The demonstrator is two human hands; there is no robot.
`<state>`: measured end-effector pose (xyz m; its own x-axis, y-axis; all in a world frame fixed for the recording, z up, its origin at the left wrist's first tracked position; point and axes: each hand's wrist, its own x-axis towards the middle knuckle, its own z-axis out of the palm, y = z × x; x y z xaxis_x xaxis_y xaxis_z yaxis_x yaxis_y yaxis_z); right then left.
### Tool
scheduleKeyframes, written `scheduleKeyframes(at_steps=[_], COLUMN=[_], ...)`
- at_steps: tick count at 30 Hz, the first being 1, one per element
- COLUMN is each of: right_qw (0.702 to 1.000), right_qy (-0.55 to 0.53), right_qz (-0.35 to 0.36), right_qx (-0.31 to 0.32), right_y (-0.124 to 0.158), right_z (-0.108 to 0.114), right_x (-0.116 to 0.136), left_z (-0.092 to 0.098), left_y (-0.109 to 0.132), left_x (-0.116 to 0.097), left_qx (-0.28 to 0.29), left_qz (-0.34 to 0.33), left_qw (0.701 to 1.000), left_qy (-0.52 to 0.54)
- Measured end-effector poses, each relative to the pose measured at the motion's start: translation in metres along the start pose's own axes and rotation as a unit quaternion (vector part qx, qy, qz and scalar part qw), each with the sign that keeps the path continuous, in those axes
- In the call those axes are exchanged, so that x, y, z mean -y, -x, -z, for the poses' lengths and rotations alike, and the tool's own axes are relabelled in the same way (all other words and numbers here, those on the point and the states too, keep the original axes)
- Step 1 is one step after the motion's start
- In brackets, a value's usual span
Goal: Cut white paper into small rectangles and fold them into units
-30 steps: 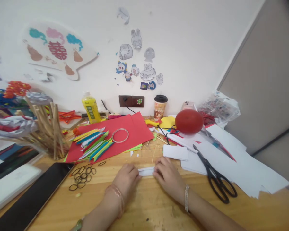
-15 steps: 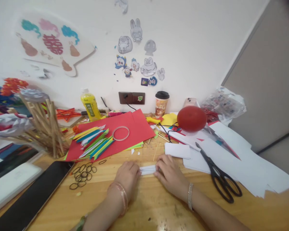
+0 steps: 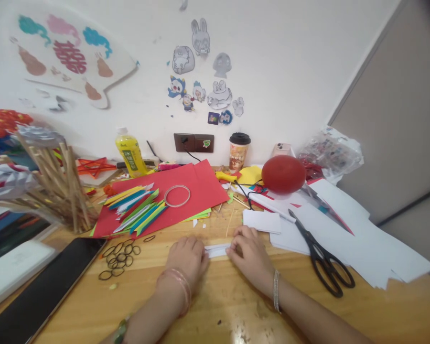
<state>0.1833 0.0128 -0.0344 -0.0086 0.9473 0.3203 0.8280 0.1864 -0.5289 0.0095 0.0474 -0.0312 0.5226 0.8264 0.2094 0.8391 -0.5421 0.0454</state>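
Apparently folding a white paper strip [image 3: 218, 250] on the desk [image 3: 222, 294], held at both ends in the grip of left hand [image 3: 186, 258] and right hand [image 3: 250, 258]; likely needing firm creasing next.

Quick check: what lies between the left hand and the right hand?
In the head view, a folded white paper bridges the gap from the left hand to the right hand.
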Motion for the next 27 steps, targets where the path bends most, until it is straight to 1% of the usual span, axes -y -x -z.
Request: scheduleKeyframes(at_steps=[3,5,7,10,11,13,16,18,20,25,27], right_qw=[1.0,1.0,1.0,1.0,1.0,1.0,1.0,1.0,1.0,1.0,1.0], right_qy=[0.002,0.004,0.004,0.001,0.0,-0.003,-0.007,-0.008,-0.007,-0.002,0.0], right_qz=[-0.001,-0.011,-0.015,-0.011,-0.008,-0.005,-0.005,-0.006,-0.006,-0.003,-0.003], right_qx=[-0.008,-0.01,-0.009,-0.01,-0.012,-0.016,-0.015,-0.014,-0.015,-0.015,-0.015], right_y=[0.0,0.0,0.0,0.001,0.001,0.001,0.0,0.0,0.0,0.0,0.0], right_z=[-0.001,-0.002,-0.002,-0.003,-0.003,-0.003,-0.003,-0.003,-0.003,-0.003,-0.003], right_x=[0.002,0.002,0.002,0.001,0.001,0.0,0.001,0.002,0.003,0.004,0.004], left_z=[0.001,0.0,-0.003,-0.008,-0.009,-0.012,-0.015,-0.015,-0.013,-0.004,-0.005], left_y=[0.0,0.001,0.003,0.007,0.009,0.013,0.021,0.027,0.031,0.036,0.035], left_x=[-0.001,-0.001,-0.002,-0.004,-0.006,-0.01,-0.016,-0.02,-0.024,-0.036,-0.041], left_qx=[0.0,-0.017,-0.054,-0.131,-0.148,-0.159,-0.14,-0.117,-0.091,-0.014,0.018], left_qz=[-0.006,-0.039,-0.095,-0.184,-0.205,-0.22,-0.182,-0.149,-0.134,-0.147,-0.136], left_qw=[1.0,0.998,0.993,0.973,0.967,0.961,0.972,0.98,0.984,0.987,0.989], left_qy=[-0.028,-0.044,-0.049,-0.044,-0.042,-0.041,-0.055,-0.07,-0.077,-0.061,-0.057])
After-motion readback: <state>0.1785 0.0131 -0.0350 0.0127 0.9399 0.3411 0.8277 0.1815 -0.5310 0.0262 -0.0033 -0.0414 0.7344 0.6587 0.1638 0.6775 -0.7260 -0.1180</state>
